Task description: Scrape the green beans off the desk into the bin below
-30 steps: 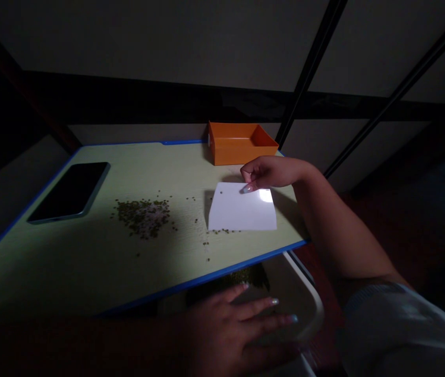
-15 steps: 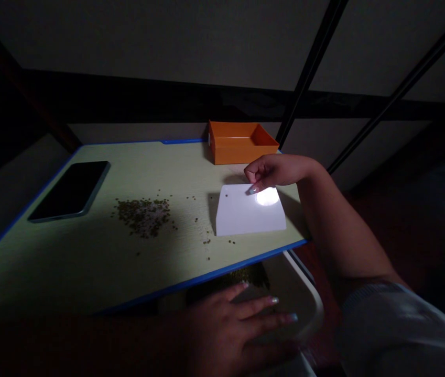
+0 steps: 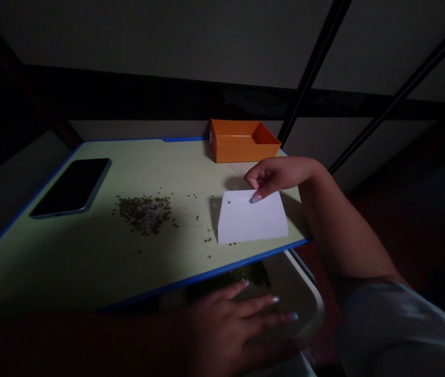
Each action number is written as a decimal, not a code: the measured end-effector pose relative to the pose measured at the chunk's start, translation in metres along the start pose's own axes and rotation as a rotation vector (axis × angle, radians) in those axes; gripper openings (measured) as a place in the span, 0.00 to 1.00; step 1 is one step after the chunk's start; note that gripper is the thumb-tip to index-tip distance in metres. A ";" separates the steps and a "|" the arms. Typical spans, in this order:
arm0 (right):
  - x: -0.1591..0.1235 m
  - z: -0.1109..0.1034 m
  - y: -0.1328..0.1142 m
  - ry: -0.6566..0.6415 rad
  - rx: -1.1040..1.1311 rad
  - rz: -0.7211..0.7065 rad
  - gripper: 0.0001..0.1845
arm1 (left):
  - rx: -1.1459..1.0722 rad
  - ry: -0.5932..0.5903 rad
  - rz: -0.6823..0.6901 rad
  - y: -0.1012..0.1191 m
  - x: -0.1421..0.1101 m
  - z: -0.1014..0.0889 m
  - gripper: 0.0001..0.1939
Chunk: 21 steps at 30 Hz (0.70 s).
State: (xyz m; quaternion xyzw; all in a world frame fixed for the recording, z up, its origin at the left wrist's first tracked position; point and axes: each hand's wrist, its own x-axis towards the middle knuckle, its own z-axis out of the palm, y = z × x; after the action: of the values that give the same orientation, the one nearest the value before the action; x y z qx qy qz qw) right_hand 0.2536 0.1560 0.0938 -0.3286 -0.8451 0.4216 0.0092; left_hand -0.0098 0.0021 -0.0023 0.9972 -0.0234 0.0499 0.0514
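My right hand (image 3: 271,176) pinches the top edge of a white plastic scraper (image 3: 251,220), a flat sheet with a small hole near one corner. The scraper is tilted over the right part of the table, near its front edge. Small greenish-brown grains (image 3: 145,213) lie in a loose patch left of it, with several stray ones between. Below the table's front edge, my left hand (image 3: 238,319) is spread, palm down, over a white bin (image 3: 316,298). A heap of similar grains (image 3: 251,273) shows inside the bin, partly hidden by the table and my hand.
An orange open box (image 3: 246,152) stands at the table's back right. On the left lies a dark phone (image 3: 73,187). The pale table (image 3: 167,173) has a blue rim (image 3: 206,276). Dark wall panels (image 3: 167,42) rise behind it.
The scraper has moved slightly towards the front edge and its bright glare is gone. My right hand moved with it a little. My left hand stays nearly where it was.
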 end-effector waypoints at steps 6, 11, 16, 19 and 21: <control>0.009 0.011 -0.006 0.000 -0.008 -0.052 0.21 | 0.010 0.000 0.001 -0.001 0.001 0.002 0.25; 0.014 0.014 -0.006 -0.015 0.009 -0.091 0.20 | -0.020 0.008 0.026 0.000 0.000 0.006 0.25; 0.014 0.015 -0.005 0.003 0.031 -0.112 0.20 | 0.014 0.047 -0.003 0.002 0.000 0.004 0.24; 0.015 0.016 -0.006 0.000 0.046 -0.116 0.19 | 0.006 0.045 0.001 0.001 0.000 0.003 0.24; 0.016 0.016 -0.006 -0.005 0.050 -0.111 0.19 | 0.011 0.042 0.009 0.000 0.000 0.004 0.24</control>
State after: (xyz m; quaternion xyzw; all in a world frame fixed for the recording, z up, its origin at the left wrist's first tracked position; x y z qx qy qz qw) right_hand 0.2335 0.1509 0.0830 -0.2796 -0.8512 0.4425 0.0386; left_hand -0.0100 0.0016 -0.0060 0.9960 -0.0266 0.0713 0.0459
